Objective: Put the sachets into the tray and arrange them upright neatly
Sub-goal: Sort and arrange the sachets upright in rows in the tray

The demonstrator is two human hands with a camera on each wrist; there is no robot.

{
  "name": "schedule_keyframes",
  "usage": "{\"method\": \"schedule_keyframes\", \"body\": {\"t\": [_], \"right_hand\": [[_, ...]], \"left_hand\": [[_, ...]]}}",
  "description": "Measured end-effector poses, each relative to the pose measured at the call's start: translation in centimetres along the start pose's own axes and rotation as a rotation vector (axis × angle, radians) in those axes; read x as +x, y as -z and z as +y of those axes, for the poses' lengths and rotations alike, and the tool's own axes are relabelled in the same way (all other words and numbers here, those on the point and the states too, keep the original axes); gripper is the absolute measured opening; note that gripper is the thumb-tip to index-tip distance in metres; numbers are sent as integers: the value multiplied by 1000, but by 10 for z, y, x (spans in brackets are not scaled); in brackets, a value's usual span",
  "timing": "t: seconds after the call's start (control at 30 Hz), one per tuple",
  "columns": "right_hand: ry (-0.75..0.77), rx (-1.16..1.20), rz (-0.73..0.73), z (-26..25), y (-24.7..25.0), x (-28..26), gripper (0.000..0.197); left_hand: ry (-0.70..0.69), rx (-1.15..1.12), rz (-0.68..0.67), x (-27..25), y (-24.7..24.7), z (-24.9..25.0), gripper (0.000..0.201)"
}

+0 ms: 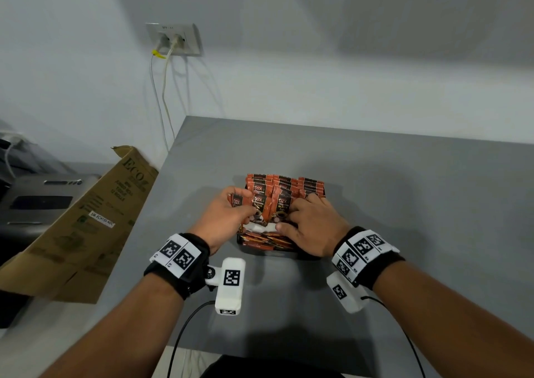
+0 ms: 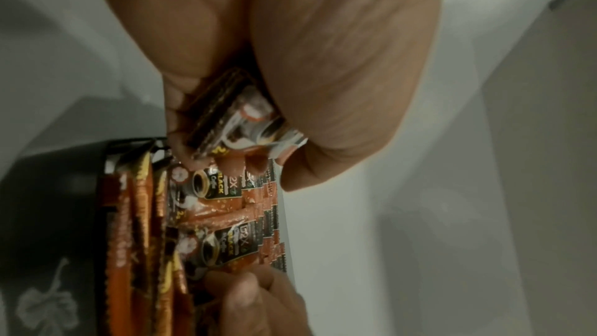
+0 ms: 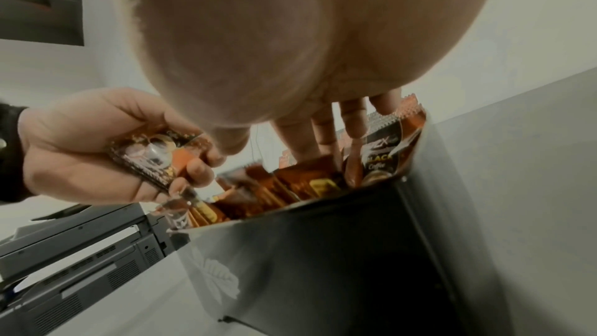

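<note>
**Orange sachets mostly racked, a last few in hand**

Orange-and-black coffee sachets (image 1: 284, 188) already fill most of the black tray (image 3: 323, 252), which sits on the grey surface (image 1: 404, 175) in front of the person. Several rows stand upright at the far side, printed faces toward the camera. Along the near edge a layer (image 1: 267, 239) appears to lie flat or tilted, though the head view is too foreshortened there to be sure. By my reading the filling is nearly done; what remains is to seat the held sachets and straighten that near row.

The left hand (image 1: 228, 208) curls around a small stack of sachets (image 3: 152, 160) just above the tray's left end. The right hand (image 1: 313, 223) rests on the standing rows with straight fingers (image 3: 323, 132) dipped among their tops, gripping nothing I can make out.

The packets are glossy foil with crimped, serrated top edges.
</note>
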State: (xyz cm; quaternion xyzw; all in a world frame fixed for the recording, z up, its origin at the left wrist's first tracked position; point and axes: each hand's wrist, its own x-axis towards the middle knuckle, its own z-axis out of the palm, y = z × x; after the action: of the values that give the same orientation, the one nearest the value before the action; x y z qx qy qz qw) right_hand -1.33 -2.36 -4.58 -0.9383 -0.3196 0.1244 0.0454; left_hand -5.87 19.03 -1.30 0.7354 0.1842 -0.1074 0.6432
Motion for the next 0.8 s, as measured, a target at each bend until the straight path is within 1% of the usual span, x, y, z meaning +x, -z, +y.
{"method": "schedule_keyframes", "body": {"t": [0.07, 0.13, 0.23, 0.3, 0.47, 0.6, 0.8], "right_hand": [[18, 19, 4, 0, 1, -2, 73], [33, 24, -18, -1, 3, -4, 71], [37, 11, -46, -2, 2, -5, 82], [32, -4, -50, -2, 0, -4, 87], [12, -38, -63, -3, -3, -4, 98], [-1, -38, -74, -4, -3, -4, 94], [-10, -20, -91, -5, -3, -6, 93]], "left_hand": [[-3, 90, -15, 1, -1, 1, 27], [-3, 163, -65, 3, -4, 5, 29], [7, 250, -163, 7, -13, 12, 30], [7, 367, -209, 10, -19, 17, 28], [39, 577, -261, 15, -27, 21, 28], [78, 542, -269, 18, -28, 26, 27], [107, 404, -248, 15, -29, 26, 28]]}}
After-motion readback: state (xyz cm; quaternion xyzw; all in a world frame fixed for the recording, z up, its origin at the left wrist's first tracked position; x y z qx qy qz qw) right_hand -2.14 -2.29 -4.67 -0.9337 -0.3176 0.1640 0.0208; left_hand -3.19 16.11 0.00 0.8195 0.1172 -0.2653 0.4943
